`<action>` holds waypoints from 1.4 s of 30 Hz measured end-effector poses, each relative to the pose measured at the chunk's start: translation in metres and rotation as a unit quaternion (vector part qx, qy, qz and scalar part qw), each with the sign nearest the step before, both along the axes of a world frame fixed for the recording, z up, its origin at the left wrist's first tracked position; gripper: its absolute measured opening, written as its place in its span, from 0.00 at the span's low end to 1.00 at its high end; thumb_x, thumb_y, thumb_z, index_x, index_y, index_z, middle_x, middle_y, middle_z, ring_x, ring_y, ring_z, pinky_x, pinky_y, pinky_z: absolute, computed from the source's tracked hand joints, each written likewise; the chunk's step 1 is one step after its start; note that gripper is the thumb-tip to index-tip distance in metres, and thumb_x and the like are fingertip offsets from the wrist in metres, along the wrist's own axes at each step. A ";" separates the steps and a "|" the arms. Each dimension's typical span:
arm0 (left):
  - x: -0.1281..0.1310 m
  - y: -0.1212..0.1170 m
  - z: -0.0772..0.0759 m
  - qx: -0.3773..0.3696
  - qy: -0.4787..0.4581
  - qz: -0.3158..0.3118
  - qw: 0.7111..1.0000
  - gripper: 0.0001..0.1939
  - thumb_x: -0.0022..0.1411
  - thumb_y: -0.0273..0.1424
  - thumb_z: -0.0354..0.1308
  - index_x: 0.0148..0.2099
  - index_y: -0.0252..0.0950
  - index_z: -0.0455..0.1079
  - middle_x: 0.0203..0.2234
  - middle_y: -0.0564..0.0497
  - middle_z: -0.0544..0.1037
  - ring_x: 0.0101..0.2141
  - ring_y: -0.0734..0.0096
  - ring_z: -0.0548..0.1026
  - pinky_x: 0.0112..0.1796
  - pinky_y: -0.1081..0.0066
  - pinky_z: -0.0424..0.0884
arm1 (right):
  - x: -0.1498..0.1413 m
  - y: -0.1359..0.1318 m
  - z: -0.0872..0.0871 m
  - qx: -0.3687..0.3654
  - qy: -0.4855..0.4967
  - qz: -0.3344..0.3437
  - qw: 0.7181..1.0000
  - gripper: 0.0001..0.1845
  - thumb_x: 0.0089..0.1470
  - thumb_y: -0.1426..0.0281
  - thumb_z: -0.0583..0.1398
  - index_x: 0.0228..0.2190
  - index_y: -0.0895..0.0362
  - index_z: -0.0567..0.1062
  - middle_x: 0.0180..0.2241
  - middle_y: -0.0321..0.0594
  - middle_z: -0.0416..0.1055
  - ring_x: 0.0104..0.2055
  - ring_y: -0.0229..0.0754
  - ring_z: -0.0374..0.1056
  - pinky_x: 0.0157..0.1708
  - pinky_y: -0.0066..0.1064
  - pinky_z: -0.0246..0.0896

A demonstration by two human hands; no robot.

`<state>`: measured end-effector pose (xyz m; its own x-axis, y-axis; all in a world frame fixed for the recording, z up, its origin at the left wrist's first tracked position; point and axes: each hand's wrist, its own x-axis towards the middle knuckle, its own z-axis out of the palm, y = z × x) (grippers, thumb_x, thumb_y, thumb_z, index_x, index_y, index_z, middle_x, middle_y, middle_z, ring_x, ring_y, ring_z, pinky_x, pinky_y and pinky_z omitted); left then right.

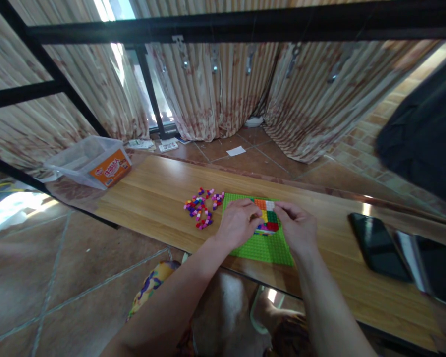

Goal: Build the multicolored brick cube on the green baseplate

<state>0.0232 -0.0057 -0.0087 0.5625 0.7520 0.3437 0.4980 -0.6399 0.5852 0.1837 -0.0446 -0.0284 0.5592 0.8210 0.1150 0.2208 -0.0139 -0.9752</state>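
Wooden counter [159, 181] carries green board [262, 250], flat before you. Clear plastic box [112, 168], orange label, well left of board. Black phone [379, 245] well right of board. Your left hand [238, 220] over board, fingers bent at left side of brick block [269, 216]; your right hand [296, 225] has fingertips at its far corner, right side. Cannot tell if either grip is clamped on it. Block, many-coloured, sits on board between your hands. Loose bricks [197, 202], tiny, just left of board.

A hand could pass over the table [330, 218] between the right hand [299, 228] and phone [379, 246]; left of the board [262, 252], loose bricks [204, 216] stand in the way.
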 end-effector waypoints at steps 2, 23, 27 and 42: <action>0.001 0.000 -0.002 0.003 0.000 0.013 1.000 0.04 0.59 0.32 0.61 0.33 0.38 0.73 0.33 0.52 0.76 0.38 0.69 0.73 0.42 0.69 0.66 | 0.000 -0.001 0.001 -0.005 0.006 0.006 1.000 0.16 0.43 0.60 0.65 0.33 0.58 0.80 0.30 0.41 0.78 0.31 0.42 0.71 0.36 0.35 0.67; -0.006 0.001 -0.016 0.037 0.021 0.023 0.999 0.12 0.65 0.39 0.54 0.35 0.36 0.72 0.33 0.51 0.74 0.36 0.70 0.71 0.40 0.71 0.66 | -0.002 -0.002 0.001 -0.067 -0.104 0.075 0.989 0.30 0.39 0.60 0.66 0.46 0.58 0.74 0.45 0.48 0.74 0.42 0.49 0.71 0.45 0.45 0.66; -0.005 0.001 -0.015 0.032 0.017 0.019 0.999 0.12 0.65 0.38 0.54 0.34 0.36 0.72 0.33 0.51 0.74 0.36 0.71 0.71 0.39 0.71 0.66 | -0.002 -0.001 0.001 -0.067 -0.115 0.081 0.988 0.30 0.40 0.60 0.66 0.46 0.57 0.74 0.44 0.47 0.74 0.42 0.48 0.71 0.45 0.45 0.66; -0.019 0.001 -0.006 0.036 -0.014 0.008 0.999 0.15 0.65 0.41 0.53 0.36 0.36 0.72 0.34 0.49 0.75 0.38 0.70 0.73 0.42 0.71 0.67 | -0.001 -0.002 -0.006 -0.051 -0.011 0.090 0.995 0.28 0.45 0.58 0.64 0.47 0.57 0.74 0.44 0.45 0.75 0.43 0.46 0.71 0.45 0.43 0.67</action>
<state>0.0045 -0.0044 -0.0151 0.5396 0.7337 0.4130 0.4921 -0.6729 0.5523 0.1825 -0.0466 -0.0345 0.4010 0.9153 0.0374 0.2509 -0.0705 -0.9655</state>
